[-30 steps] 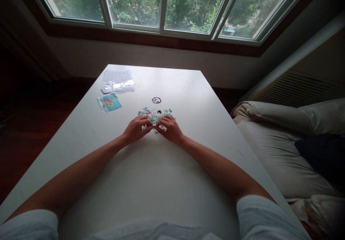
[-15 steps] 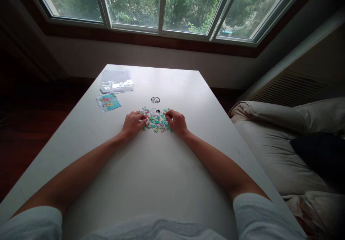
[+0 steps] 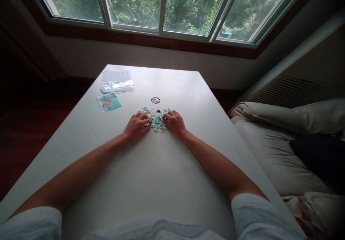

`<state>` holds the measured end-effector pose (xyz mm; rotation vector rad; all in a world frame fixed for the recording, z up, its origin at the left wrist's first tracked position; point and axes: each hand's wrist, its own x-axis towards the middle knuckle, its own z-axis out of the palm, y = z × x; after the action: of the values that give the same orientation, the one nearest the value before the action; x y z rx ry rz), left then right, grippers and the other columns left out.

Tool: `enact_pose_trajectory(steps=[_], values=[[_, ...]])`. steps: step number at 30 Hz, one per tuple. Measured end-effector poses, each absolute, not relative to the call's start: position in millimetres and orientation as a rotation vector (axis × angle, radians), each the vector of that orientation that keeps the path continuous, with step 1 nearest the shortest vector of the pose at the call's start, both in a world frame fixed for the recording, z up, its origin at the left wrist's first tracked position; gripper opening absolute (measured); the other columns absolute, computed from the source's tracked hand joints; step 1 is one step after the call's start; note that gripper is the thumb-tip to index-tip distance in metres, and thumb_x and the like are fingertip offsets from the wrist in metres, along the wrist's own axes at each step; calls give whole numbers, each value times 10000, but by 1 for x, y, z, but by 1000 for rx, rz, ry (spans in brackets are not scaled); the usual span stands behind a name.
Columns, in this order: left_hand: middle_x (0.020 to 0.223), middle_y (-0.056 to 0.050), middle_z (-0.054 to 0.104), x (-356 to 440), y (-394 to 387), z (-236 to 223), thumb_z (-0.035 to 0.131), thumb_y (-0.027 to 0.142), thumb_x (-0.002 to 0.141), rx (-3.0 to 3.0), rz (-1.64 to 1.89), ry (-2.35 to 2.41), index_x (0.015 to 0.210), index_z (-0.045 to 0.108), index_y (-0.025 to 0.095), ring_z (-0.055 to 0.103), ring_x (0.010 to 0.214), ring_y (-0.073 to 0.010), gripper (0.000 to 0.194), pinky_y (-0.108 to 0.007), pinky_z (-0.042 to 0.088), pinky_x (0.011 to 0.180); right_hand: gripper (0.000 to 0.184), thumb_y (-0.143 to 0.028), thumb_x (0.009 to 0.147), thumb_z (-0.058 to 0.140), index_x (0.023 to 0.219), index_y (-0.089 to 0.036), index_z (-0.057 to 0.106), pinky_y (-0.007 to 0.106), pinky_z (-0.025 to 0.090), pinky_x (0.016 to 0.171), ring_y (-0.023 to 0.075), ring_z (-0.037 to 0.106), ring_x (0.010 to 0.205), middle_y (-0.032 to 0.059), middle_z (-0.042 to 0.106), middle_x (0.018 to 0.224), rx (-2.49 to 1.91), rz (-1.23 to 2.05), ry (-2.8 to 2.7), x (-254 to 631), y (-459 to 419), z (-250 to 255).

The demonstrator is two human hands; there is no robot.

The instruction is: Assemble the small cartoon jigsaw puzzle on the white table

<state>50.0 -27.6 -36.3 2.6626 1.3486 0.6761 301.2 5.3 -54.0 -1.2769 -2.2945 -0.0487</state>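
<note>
A heap of small jigsaw pieces (image 3: 157, 122), mostly teal with some pink, yellow and white, lies on the white table (image 3: 161, 175). My left hand (image 3: 137, 124) rests at the heap's left edge; its fingers and thumb are apart, with pieces showing between them. At the right edge, my right hand (image 3: 174, 122) touches the pieces with bent, slightly parted fingertips. Among the pieces, between both hands, sits a round white-rimmed disc (image 3: 155, 113) with a dark spot. Just beyond it lies a second round disc (image 3: 155, 100), dark-edged and silvery.
Toward the far left of the table lie a colourful picture sheet (image 3: 110, 102) and a clear plastic packet (image 3: 117, 81) with papers. A light sofa (image 3: 272, 150) with a dark cushion (image 3: 318, 157) stands at the right. Behind the table is a window (image 3: 161, 6).
Both hands have moved inward over the heap, the left to the right and the right slightly to the left. The left thumb and fingers have spread from a near pinch.
</note>
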Motion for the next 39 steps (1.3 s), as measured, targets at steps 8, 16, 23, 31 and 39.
enact_pose_trajectory(steps=[8,16,23,31,39], values=[[1117,-48,679,47,-28,-36,638,313,905,2659,670,1319,1008,729,269,532,1119,-275,144,-471,425,1022,147,-286,969,595,917,-226,718,340,402,842,213,546,882,54,678,881,-1042,124,-2448,314,-2,-33],[1099,-43,681,46,-28,-36,650,297,894,2632,697,1307,960,731,263,538,1092,-261,110,-453,434,1010,101,-288,900,677,977,-228,704,296,386,777,176,561,809,26,677,849,-749,364,-2709,323,-9,-14],[1099,-45,686,47,-27,-38,662,305,888,2620,712,1294,955,738,264,540,1088,-263,109,-457,437,994,127,-283,967,607,1008,-234,717,310,395,816,201,546,893,55,662,904,-682,290,-2739,318,-11,-20],[1091,-45,689,47,-26,-38,615,304,920,2618,728,1273,956,739,264,548,1088,-250,135,-451,437,1005,182,-322,1003,570,1101,-252,705,343,376,868,225,501,982,77,650,1004,-647,90,-2770,310,-15,-23],[1077,-39,689,47,-28,-39,614,322,924,2620,707,1237,984,756,304,559,1068,-249,155,-452,448,989,208,-332,1035,512,1015,-261,707,369,333,859,232,477,1002,68,663,1000,-663,-152,-2809,304,-21,-18]])
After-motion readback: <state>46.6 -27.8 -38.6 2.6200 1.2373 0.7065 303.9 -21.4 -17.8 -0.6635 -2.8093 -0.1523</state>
